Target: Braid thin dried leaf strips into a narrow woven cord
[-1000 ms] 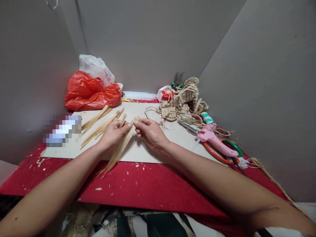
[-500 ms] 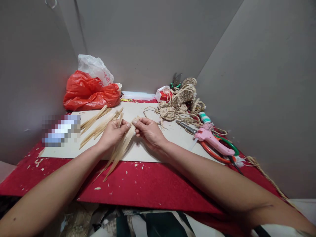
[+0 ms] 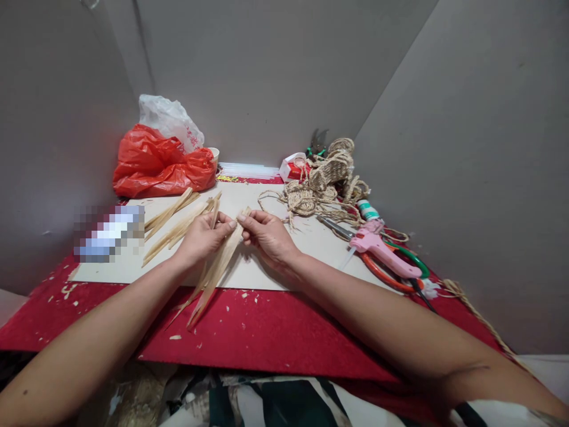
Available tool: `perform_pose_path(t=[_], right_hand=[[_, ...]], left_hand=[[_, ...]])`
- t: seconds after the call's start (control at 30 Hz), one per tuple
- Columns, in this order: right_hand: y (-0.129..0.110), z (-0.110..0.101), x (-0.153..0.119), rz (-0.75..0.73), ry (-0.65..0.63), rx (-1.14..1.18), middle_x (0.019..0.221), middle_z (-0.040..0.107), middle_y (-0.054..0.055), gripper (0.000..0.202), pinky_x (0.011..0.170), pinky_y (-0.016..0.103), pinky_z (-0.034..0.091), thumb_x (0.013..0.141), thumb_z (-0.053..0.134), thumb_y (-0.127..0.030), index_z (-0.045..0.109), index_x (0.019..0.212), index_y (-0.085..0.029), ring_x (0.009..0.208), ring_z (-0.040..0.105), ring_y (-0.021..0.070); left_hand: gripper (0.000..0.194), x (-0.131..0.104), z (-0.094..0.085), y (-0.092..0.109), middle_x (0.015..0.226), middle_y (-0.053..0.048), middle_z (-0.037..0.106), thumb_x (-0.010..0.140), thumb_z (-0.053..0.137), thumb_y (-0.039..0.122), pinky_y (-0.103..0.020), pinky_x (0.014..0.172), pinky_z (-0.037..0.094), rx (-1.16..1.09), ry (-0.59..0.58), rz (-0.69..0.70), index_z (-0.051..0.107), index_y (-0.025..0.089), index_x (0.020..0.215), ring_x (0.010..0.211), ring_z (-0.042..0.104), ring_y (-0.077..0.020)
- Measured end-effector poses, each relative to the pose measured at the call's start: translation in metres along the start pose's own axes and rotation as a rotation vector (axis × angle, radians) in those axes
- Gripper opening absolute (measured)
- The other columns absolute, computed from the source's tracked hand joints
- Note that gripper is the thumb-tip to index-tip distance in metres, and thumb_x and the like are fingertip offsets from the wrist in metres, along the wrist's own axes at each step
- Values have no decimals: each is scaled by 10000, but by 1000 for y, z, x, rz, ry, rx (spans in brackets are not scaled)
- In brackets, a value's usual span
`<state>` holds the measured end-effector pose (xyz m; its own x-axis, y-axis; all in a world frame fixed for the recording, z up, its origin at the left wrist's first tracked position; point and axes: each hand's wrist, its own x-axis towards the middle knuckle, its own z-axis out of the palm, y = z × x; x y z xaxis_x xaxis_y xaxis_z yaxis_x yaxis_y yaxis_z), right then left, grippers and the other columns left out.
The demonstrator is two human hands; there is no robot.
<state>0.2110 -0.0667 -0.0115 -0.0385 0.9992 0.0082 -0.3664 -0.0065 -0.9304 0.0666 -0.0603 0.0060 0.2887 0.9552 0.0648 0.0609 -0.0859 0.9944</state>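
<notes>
Above a pale board [image 3: 262,279], my left hand [image 3: 207,236] is closed on pale dried leaf strips [image 3: 222,257], thumb and fingers pinched together. My right hand [image 3: 268,236] pinches the upper end of the same strips, its fingertips close to those of my left hand. The strips hang down toward the lower left, past the board's front edge and over the red cloth. More loose strips [image 3: 166,234] lie on the board left of my left hand.
Red [image 3: 160,166] and white plastic bags stand at the back left. Woven cord pieces [image 3: 306,198] lie at the back right, near a small red-and-white box [image 3: 293,168]. Scissors [image 3: 386,273] and a pink glue gun [image 3: 384,252] rest at the right. A pixelated object is at the left.
The view has shifted very slightly. Both hands keep their grip on the strips, whose hanging ends have moved a little.
</notes>
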Motion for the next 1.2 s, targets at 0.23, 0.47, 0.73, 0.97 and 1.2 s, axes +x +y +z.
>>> perform_pose_path(t=[0.23, 0.47, 0.73, 0.97, 1.2], right_hand=[[0, -1, 3, -60, 87, 32, 638, 573, -19, 256, 484, 188, 434, 734, 695, -362, 555, 690, -152, 508, 506, 63], [-4, 5, -4, 112, -3, 127, 508, 415, -91, 278, 343, 133, 175, 721, 710, -359, 513, 781, -173, 370, 261, 19], [-2, 7, -8, 5, 46, -7, 436, 314, -101, 368, 341, 173, 172, 591, 792, -414, 527, 647, -164, 381, 227, 28], [0, 5, -6, 7, 44, 11, 446, 304, -99, 434, 356, 164, 172, 619, 778, -445, 444, 593, -170, 389, 225, 23], [1, 5, -6, 20, 12, 64, 479, 361, -90, 427, 359, 149, 126, 629, 769, -467, 469, 650, -164, 386, 228, 16]], left_hand=[[208, 1, -2, 2, 515, 51, 489, 782, 623, 335, -205, 439, 206, -53, 39, -36, 533, 162, 711, 404, 307, -49], [253, 0, -2, 2, 479, 54, 475, 797, 630, 378, -198, 412, 219, -107, -33, -78, 544, 159, 705, 374, 292, -42], [281, -3, 1, 2, 478, 57, 477, 731, 707, 395, -212, 433, 231, -134, -88, -94, 592, 141, 698, 392, 304, -38], [308, -6, 2, 5, 598, -1, 637, 687, 731, 408, -207, 424, 243, -170, -66, -127, 570, 148, 724, 383, 351, -40], [317, -3, -1, -2, 559, 17, 587, 713, 685, 431, -203, 410, 188, -177, -23, -58, 540, 149, 705, 378, 277, -28]])
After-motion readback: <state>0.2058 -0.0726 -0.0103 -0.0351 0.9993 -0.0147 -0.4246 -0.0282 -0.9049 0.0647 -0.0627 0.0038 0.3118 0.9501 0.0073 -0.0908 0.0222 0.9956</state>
